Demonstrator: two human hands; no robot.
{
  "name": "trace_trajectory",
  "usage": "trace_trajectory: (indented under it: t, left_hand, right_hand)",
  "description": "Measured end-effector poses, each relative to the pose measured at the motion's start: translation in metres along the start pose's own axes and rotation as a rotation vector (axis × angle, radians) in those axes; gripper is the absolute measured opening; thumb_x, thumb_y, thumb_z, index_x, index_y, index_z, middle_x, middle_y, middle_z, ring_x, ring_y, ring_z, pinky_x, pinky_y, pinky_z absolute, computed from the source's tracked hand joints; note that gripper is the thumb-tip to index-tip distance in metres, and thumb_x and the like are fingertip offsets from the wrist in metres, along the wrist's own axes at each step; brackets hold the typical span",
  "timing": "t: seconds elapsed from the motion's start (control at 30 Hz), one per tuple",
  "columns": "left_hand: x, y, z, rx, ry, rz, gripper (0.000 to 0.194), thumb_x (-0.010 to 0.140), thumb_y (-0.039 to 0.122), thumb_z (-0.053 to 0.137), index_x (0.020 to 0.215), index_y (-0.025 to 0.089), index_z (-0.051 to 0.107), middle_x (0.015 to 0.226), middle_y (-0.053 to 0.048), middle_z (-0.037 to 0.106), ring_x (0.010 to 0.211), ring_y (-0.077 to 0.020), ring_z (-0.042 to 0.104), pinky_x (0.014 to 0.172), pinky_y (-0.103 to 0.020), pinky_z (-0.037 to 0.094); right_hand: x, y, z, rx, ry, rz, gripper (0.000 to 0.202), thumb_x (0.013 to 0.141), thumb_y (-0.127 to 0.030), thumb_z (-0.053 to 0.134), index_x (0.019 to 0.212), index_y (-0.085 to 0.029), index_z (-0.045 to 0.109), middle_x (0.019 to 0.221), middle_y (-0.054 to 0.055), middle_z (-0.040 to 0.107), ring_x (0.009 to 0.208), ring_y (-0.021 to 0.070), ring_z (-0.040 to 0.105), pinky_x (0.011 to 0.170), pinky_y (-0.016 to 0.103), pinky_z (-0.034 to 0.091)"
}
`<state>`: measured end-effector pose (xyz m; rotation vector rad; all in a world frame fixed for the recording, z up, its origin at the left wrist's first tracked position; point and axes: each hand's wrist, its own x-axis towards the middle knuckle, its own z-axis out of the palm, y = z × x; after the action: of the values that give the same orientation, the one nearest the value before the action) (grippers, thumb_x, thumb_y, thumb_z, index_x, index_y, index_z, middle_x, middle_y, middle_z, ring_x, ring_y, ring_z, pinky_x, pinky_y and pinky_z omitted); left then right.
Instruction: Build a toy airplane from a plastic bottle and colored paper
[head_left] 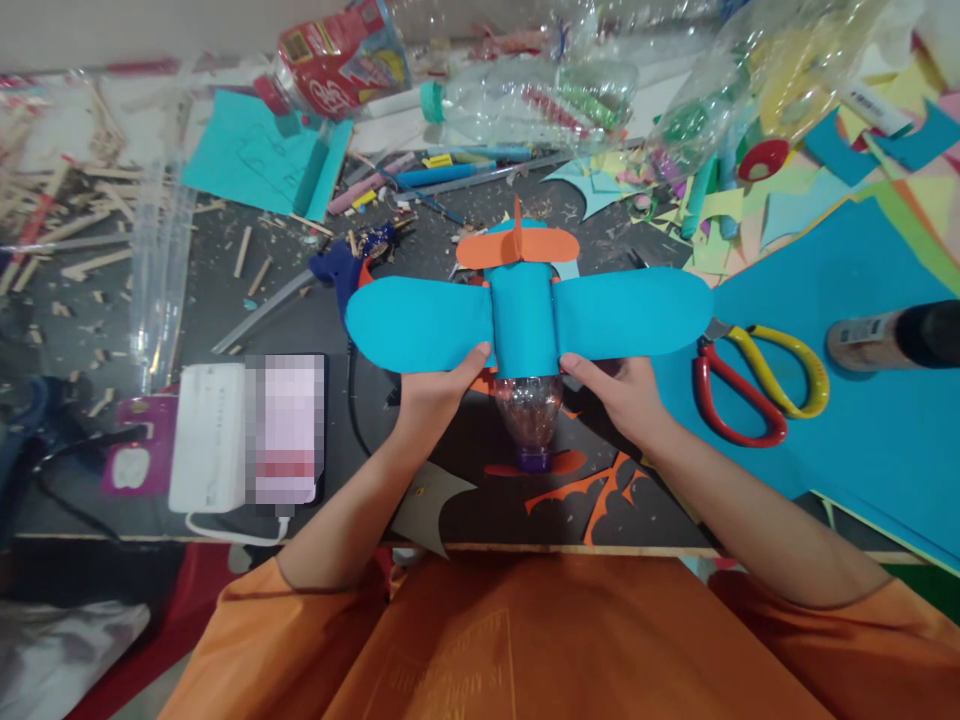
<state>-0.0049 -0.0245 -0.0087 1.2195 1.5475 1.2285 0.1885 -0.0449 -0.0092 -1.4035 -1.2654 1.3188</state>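
A model airplane (pixel 523 315) made from a small clear plastic bottle wrapped in blue paper is between my hands. Its blue wings spread left and right, orange tail pieces (pixel 551 246) stand at the far end, and the purple bottle cap (pixel 534 459) points toward me. My left hand (pixel 448 385) grips the left wing near the body, thumb on top and fingers hidden underneath. On the other side, my right hand (pixel 616 390) pinches the right wing's inner edge the same way. Orange paper scraps (pixel 600 495) lie on the table below the cap.
Red-and-yellow-handled scissors (pixel 742 385) and a dark-capped bottle (pixel 892 335) lie right, on blue sheets (pixel 787 460). A blue glue gun (pixel 341 270) sits behind the left wing. Left are a phone (pixel 289 430) and white power bank (pixel 206 437). Plastic bottles (pixel 525 100) and wood bits line the back.
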Motion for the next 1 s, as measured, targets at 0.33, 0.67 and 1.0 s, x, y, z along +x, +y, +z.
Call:
trace_trajectory:
  t: [0.33,0.67,1.0]
  left_hand:
    - [-0.0002,-0.0002,-0.0016,0.001,-0.019,0.001,0.071,0.058,0.056,0.078,0.116,0.020,0.058,0.105,-0.010,0.070,0.112,-0.0314,0.063,0.103,-0.046,0.050]
    - [0.0007,0.0003,-0.0013,0.028,-0.038,-0.002,0.064,0.060,0.054,0.077,0.114,0.023,0.058,0.096,-0.006,0.072,0.102,-0.0280,0.067,0.099,-0.044,0.052]
    - [0.0003,-0.0022,-0.0017,0.008,-0.052,-0.005,0.066,0.061,0.053,0.077,0.116,0.021,0.059,0.102,-0.008,0.072,0.106,-0.0294,0.066,0.100,-0.046,0.052]
  right_hand:
    - [-0.0003,-0.0009,0.0010,0.004,0.012,-0.004,0.036,0.076,-0.060,0.063,0.070,-0.024,0.065,0.073,0.005,0.070,0.079,0.0260,0.066,0.077,0.044,0.056]
    - [0.0006,0.0009,0.0002,0.016,-0.019,-0.022,0.036,0.078,-0.058,0.063,0.078,-0.023,0.066,0.080,0.006,0.073,0.081,0.0263,0.067,0.082,0.047,0.055]
    - [0.0033,-0.0055,0.0040,0.055,0.010,-0.081,0.044,0.075,-0.060,0.065,0.102,-0.026,0.066,0.093,0.007,0.074,0.099,0.0278,0.067,0.090,0.046,0.054]
